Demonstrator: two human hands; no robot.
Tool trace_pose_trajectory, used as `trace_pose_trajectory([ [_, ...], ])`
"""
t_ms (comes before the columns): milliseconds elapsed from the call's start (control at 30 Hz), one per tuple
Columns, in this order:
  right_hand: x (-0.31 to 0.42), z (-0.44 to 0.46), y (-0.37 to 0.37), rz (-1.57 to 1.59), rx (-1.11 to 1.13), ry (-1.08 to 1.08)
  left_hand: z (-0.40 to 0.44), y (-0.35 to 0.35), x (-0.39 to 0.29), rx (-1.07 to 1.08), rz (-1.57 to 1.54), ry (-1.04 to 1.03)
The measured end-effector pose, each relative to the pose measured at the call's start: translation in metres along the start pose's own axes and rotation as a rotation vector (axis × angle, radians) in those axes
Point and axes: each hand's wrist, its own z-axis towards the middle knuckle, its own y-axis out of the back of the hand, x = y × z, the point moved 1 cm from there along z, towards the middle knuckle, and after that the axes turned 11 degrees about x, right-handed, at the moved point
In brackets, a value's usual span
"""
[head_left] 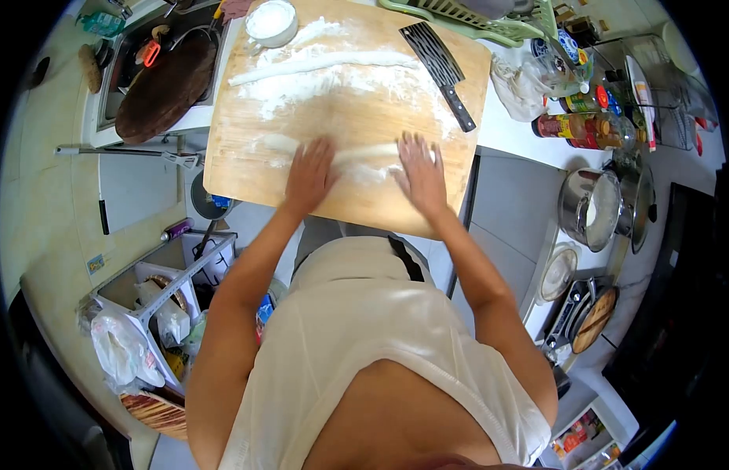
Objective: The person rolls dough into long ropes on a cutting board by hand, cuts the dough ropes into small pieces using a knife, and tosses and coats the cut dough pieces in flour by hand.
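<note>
Both my hands lie palm down on a pale rope of dough (366, 153) that runs sideways across the wooden board (231, 168). My left hand (310, 174) covers part of it near its left end, its fingers stretched out and a little blurred. Over toward the other end, my right hand (422, 174) rests flat with fingers spread. Neither hand grips the dough. Farther up the board, a longer dough rope (329, 66) lies in scattered flour (290, 95). A cleaver (435, 56) with a dark patterned blade sits at the upper right, its handle pointing toward me.
A bowl of flour (272, 22) stands at the board's far left corner. Left of the board is a sink (114, 94) with a large round brown lid (167, 90) across it. Bottles (559, 125), a white cloth (518, 86) and a steel pot (590, 205) line the right side.
</note>
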Motion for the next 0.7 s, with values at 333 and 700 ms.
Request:
trace_pose_trajectory([
  [333,-0.005,0.093,0.018,-0.005,-0.188,-0.189,0.09,0.003,0.032,-0.152,0.063,0.274],
  [700,0.077,0.034,-0.004,-0.018,0.003,0.121,-0.026,0.009,-0.01,0.022,-0.007,0.199],
])
